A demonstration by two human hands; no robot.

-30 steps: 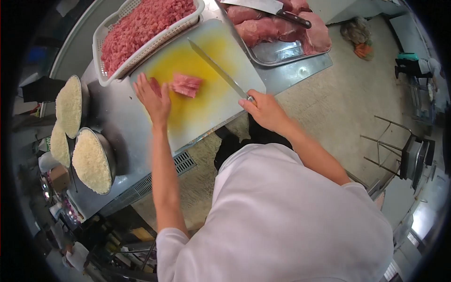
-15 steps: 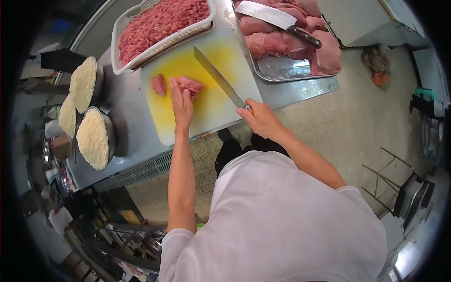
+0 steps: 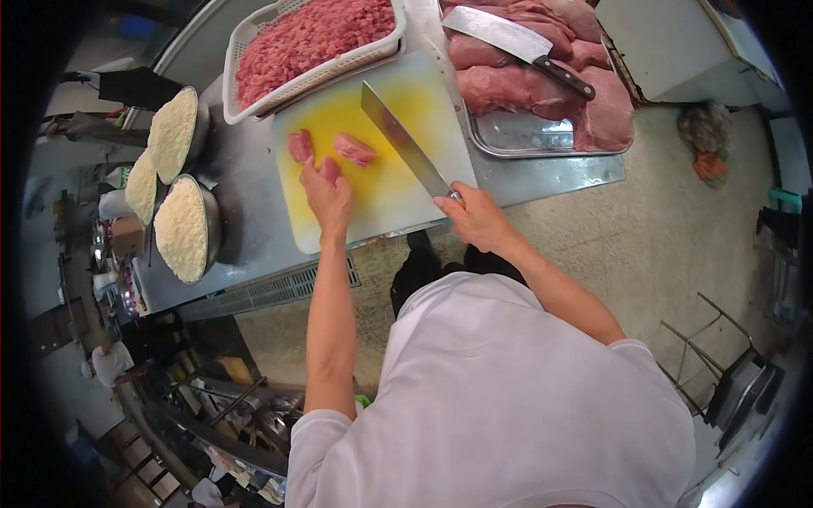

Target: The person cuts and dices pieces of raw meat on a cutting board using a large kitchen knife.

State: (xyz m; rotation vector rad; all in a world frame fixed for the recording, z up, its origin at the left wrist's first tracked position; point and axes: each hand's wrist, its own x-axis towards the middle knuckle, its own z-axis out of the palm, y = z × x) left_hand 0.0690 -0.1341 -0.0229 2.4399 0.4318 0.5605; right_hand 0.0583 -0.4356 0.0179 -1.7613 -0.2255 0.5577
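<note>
My right hand [image 3: 476,215] is wrapped round the handle of a wide-bladed knife [image 3: 405,140], whose blade slants over the right part of the yellow-stained cutting board [image 3: 423,182]. Near the board's left side, my left hand [image 3: 329,200] grips a small piece of meat [image 3: 329,168] between thumb and fingers. A second piece of meat [image 3: 301,146] lies just beyond its fingertips. Some sliced meat [image 3: 354,149] rests in the middle of the board, apart from both hands.
A white basket [image 3: 318,66] of diced meat stands behind the board. To the right, a metal tray [image 3: 525,140] holds large meat cuts and a cleaver [image 3: 500,32]. Several bowls of pale crumbs [image 3: 180,230] stand at left. A person [image 3: 110,362] is at far left.
My left hand has left the sliced meat and moved slightly down and left, taking hold of a small piece. The knife is still in my right hand. The whole view has shifted a little.
</note>
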